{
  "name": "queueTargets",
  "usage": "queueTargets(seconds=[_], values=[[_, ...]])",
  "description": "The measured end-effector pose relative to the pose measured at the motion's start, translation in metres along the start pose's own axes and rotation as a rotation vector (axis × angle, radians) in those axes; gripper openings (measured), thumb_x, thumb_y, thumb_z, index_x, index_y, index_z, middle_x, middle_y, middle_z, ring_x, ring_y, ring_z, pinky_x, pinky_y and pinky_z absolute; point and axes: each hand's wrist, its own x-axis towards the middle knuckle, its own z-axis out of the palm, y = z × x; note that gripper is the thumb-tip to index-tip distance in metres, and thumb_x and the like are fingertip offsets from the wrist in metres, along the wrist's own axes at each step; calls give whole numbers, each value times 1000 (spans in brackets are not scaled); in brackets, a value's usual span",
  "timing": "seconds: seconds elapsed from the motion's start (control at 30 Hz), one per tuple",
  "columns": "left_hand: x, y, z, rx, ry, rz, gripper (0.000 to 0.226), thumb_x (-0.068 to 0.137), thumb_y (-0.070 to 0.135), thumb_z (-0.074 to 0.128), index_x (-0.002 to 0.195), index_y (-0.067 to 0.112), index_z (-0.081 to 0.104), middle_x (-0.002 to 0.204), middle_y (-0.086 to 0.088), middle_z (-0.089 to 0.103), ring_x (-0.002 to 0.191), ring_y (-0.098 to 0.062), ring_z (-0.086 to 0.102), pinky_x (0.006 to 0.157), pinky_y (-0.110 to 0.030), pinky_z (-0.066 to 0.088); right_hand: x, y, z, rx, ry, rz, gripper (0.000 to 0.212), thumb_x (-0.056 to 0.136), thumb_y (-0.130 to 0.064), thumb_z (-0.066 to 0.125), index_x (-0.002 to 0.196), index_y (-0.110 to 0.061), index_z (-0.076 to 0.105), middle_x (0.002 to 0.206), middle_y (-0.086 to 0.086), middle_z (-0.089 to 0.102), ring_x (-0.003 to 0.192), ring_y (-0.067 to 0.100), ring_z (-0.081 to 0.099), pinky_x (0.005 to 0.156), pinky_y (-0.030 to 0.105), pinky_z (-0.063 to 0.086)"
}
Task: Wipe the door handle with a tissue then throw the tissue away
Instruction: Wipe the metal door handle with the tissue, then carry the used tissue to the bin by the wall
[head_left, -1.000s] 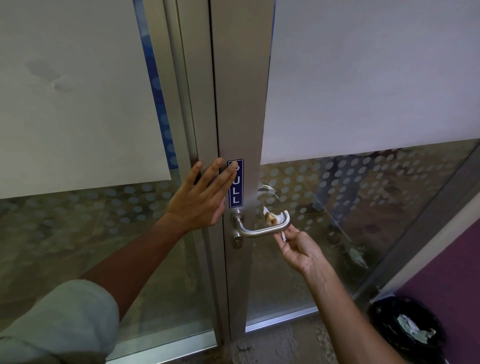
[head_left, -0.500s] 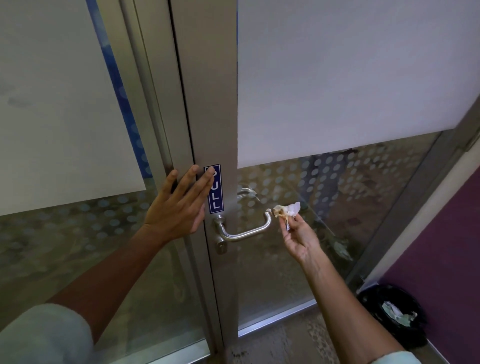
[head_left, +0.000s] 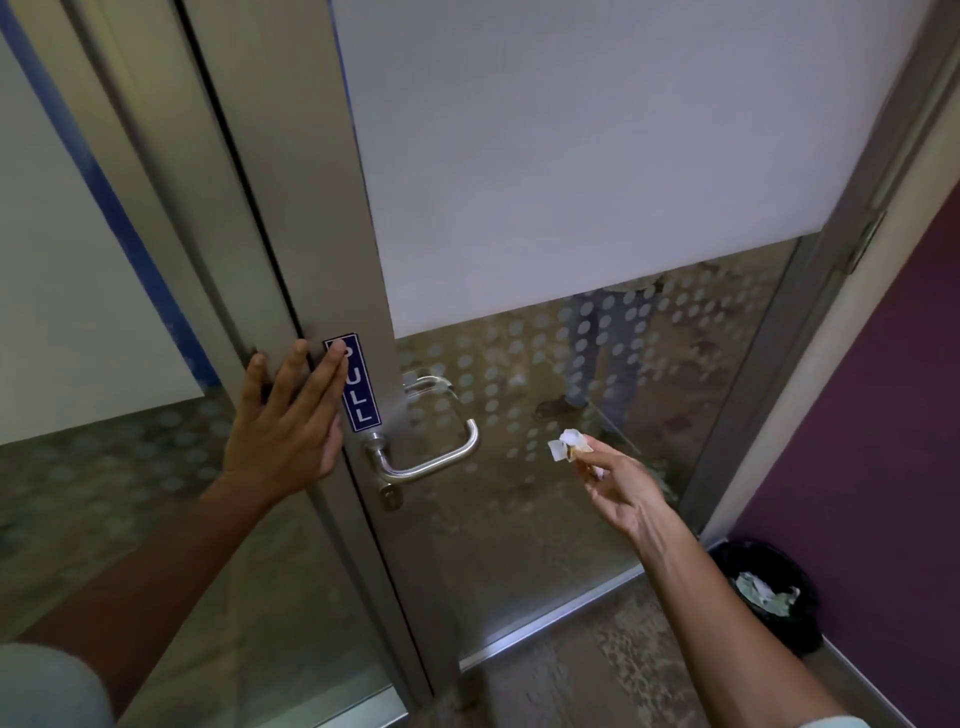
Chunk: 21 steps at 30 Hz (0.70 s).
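A brushed-metal lever door handle (head_left: 434, 460) sticks out from the aluminium frame of a glass door, below a blue PULL sticker (head_left: 356, 389). My left hand (head_left: 288, 428) lies flat with spread fingers against the door frame, just left of the sticker. My right hand (head_left: 621, 491) is out to the right of the handle, clear of it, pinching a small crumpled white tissue (head_left: 567, 444) between its fingertips. A black bin (head_left: 774, 592) lined with a dark bag stands on the floor at the lower right, with crumpled paper inside.
The door's upper glass (head_left: 597, 156) is frosted white; its lower part is dotted and see-through, showing a person's legs behind it. A purple wall (head_left: 872, 415) closes the right side. A fixed glass panel (head_left: 78, 260) is on the left.
My right hand has pulled the tissue off the handle and moved it to the right, away from the door. The view has swung rightward and down; my left hand stays on the frame.
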Motion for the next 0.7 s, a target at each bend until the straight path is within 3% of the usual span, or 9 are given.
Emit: queueTargets(seconds=[0.1, 0.2, 0.33, 0.4, 0.5, 0.7], values=[[3, 21, -5, -71, -53, -112, 71, 90, 28, 46, 154, 1, 32, 165, -15, 25, 153, -43, 5, 120, -64, -3, -1, -6, -15, -84, 19, 5, 37, 91, 13, 55, 128, 11, 58, 111, 20, 69, 82, 16, 65, 60, 16, 58], [8, 46, -13, -162, -97, -187, 70, 88, 27, 48, 151, -1, 38, 163, -18, 27, 152, -46, 4, 119, -69, 3, 0, -12, -29, -209, 44, 5, 30, 96, 4, 53, 124, 1, 64, 92, 8, 70, 63, 9, 60, 57, 21, 51], [16, 87, -27, -245, -73, -135, 71, 84, 23, 52, 149, -3, 40, 161, -19, 30, 151, -48, 8, 122, -63, 4, 2, -25, -51, -213, 24, 37, 35, 97, 8, 43, 126, -6, 57, 99, 10, 66, 79, 16, 63, 73, 29, 51], [21, 108, -33, -274, -68, -96, 70, 83, 22, 54, 147, -5, 41, 160, -20, 31, 150, -49, 10, 123, -60, 6, 1, -31, -59, -212, 27, 53, 34, 97, 11, 43, 125, -6, 52, 95, 14, 64, 74, 16, 61, 64, 26, 53], [35, 144, -43, -370, -103, -72, 66, 84, 22, 52, 143, -7, 45, 157, -23, 35, 150, -49, 14, 123, -59, 13, 0, -40, -74, -299, 68, 51, 36, 91, 14, 51, 124, -1, 54, 89, 14, 65, 51, 8, 57, 43, 19, 43], [57, 222, -61, -590, -308, -65, 59, 81, 22, 53, 135, 2, 59, 151, -18, 48, 143, -43, 35, 117, -59, 29, -8, -61, -119, -344, 66, 73, 24, 88, 11, 61, 112, 8, 65, 86, 15, 69, 64, 14, 57, 43, 16, 43]])
